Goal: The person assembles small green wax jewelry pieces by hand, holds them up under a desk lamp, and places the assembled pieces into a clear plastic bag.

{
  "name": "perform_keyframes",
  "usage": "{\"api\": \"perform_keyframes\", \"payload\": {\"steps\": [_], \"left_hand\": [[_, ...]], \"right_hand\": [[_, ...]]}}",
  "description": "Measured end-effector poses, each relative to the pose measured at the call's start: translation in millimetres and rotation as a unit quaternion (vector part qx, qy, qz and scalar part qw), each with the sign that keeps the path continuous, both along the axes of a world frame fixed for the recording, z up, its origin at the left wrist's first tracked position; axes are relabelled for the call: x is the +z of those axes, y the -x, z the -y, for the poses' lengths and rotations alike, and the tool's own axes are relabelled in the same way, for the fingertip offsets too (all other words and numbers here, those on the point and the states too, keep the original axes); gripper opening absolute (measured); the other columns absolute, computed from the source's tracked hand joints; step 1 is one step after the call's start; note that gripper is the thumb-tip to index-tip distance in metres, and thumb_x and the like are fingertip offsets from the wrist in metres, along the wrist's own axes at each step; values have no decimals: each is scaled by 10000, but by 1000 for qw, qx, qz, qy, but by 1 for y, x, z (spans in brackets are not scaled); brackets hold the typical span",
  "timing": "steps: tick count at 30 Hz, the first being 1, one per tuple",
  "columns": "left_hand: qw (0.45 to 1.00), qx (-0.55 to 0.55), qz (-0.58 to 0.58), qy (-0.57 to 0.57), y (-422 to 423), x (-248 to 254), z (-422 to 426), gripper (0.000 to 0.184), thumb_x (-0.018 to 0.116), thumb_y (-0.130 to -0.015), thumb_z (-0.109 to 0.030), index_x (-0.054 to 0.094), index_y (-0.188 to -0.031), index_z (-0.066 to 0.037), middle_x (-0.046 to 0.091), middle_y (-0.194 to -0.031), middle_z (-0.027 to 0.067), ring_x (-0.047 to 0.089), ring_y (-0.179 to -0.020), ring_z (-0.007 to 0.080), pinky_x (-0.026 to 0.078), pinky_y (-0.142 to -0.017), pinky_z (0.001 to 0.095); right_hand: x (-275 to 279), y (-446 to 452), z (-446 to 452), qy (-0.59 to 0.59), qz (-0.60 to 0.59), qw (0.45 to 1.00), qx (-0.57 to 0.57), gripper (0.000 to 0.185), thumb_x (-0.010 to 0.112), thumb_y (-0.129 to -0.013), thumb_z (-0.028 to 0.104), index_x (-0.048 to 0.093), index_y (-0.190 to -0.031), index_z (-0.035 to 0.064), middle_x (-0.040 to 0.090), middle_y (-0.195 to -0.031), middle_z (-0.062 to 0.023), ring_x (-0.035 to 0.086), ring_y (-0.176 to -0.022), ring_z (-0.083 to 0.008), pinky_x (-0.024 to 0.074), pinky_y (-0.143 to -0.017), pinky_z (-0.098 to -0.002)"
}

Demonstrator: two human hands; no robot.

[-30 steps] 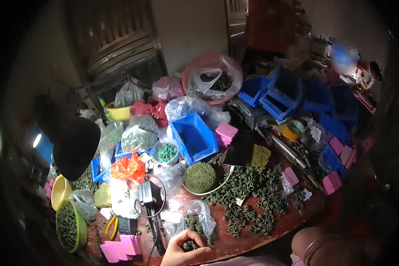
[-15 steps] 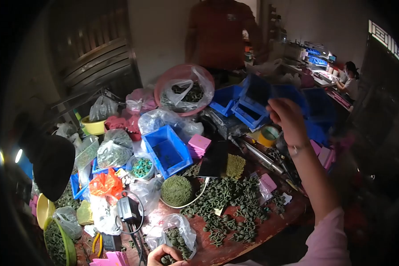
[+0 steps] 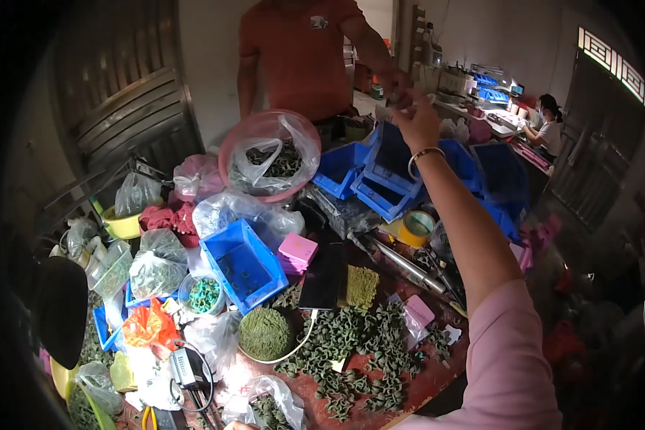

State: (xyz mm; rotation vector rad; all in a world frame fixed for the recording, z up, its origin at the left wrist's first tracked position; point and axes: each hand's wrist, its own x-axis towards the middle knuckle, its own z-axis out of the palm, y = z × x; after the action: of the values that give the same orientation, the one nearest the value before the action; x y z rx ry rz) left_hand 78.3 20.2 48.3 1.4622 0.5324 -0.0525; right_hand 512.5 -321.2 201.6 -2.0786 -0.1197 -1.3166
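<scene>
My right hand (image 3: 417, 123) reaches out over the blue bins (image 3: 390, 172) at the back and meets the hand (image 3: 396, 87) of a person in a red shirt; anything between the two hands is too small to make out. Only a sliver of my left hand (image 3: 241, 426) shows at the bottom edge, beside a clear plastic bag (image 3: 287, 401) of dark green curled pieces. Many more such pieces (image 3: 365, 344) lie loose on the red table (image 3: 437, 376), near a round green mound (image 3: 264, 334) and a black phone (image 3: 322, 276) with a white cable.
A pink basin (image 3: 234, 136) stands at the back. Left of centre are an empty-looking blue tray (image 3: 244, 265), pink blocks (image 3: 298, 248) and an orange bag (image 3: 150, 324). A dark lamp head (image 3: 61, 312) stands at the left. Another person (image 3: 550, 132) sits far right.
The view has swung up and right. My right arm has stretched forward to the person's hand, and that person's arm now reaches out. My left hand has mostly left the view.
</scene>
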Motion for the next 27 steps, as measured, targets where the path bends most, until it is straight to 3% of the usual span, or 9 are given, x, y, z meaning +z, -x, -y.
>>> {"api": "perform_keyframes", "payload": {"steps": [5, 7, 14, 16, 20, 22, 27], "left_hand": [[1000, -8, 1, -8, -11, -6, -6, 166, 647, -713, 78, 545, -804, -16, 583, -774, 87, 538, -653, 135, 448, -631, 226], [1000, -10, 1, -12, -12, -7, -9, 167, 646, -712, 79, 545, -804, -16, 583, -775, 87, 539, -655, 136, 448, -633, 226], [999, -19, 16, -21, -5, -5, -13, 168, 643, -711, 81, 545, -806, -17, 583, -776, 86, 542, -664, 137, 450, -641, 227], [999, -18, 25, -22, 0, -3, -13, 168, 643, -711, 81, 545, -806, -17, 583, -776, 86, 542, -666, 138, 451, -643, 227], [999, -17, 37, -25, 14, 0, -15, 169, 641, -710, 83, 545, -807, -17, 583, -777, 86, 544, -671, 139, 452, -648, 228], [999, -14, 40, -24, 25, 2, -14, 169, 640, -710, 83, 545, -807, -18, 583, -778, 85, 545, -674, 140, 452, -650, 228], [998, -23, 45, -22, 48, 5, -8, 170, 638, -709, 85, 546, -808, -18, 583, -779, 85, 547, -680, 141, 454, -656, 229]], "right_hand": [[-4, -25, -8, -16, 45, 998, 35, 340, 764, -689, 139, 593, -977, 88, 656, -848, -79, 630, -805, -293, 498, -716, -405], [-7, -29, -10, 68, 98, 993, 14, 308, 747, -716, 148, 584, -971, 91, 637, -789, -93, 647, -738, -235, 513, -663, -342], [-5, -18, -22, 115, 163, 980, -24, 244, 718, -728, 86, 562, -910, 39, 574, -823, -124, 610, -727, -270, 497, -652, -356], [-4, -3, -23, 108, 134, 984, 52, 261, 720, -747, 85, 554, -939, 21, 553, -839, -117, 610, -759, -240, 500, -694, -321], [-5, 44, -32, 75, 117, 973, 182, 209, 661, -812, 56, 523, -962, 12, 556, -942, -137, 608, -807, -247, 499, -712, -340], [-8, 86, -39, -40, 20, 932, 361, 219, 649, -843, 63, 507, -999, 3, 561, -974, -102, 613, -865, -179, 503, -774, -304], [-9, 193, -55, -87, -48, 882, 460, 236, 604, -876, 22, 477, -1074, 10, 565, -1028, -63, 602, -955, -137, 491, -855, -280]]}}
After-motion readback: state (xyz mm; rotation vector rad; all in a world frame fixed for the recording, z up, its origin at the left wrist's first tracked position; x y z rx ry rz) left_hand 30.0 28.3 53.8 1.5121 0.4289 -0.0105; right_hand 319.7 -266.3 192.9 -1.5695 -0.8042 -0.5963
